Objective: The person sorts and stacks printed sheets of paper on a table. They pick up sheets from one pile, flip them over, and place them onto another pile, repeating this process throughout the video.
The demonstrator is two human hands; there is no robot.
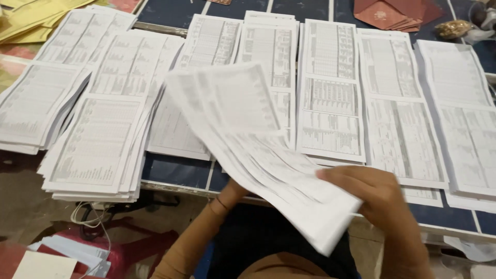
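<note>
A sheaf of printed white sheets [258, 150] slants from the upper left down to the lower right, above the near edge of the table. My right hand [380, 199] grips its lower right end, thumb on top. My left hand is hidden under the sheaf; only its wrist and tan sleeve [206, 227] show beneath the paper, so its grip cannot be made out. Several stacks of the same printed sheets [98, 144] lie in rows on the dark blue table [175, 173] behind the sheaf.
Yellow papers [31, 18] lie at the far left corner. Reddish envelopes [395, 14] and a gold-coloured object [453, 28] sit at the far right. Below the table's left edge are a white cable [90, 219], a red stool [134, 248] and loose paper [44, 266].
</note>
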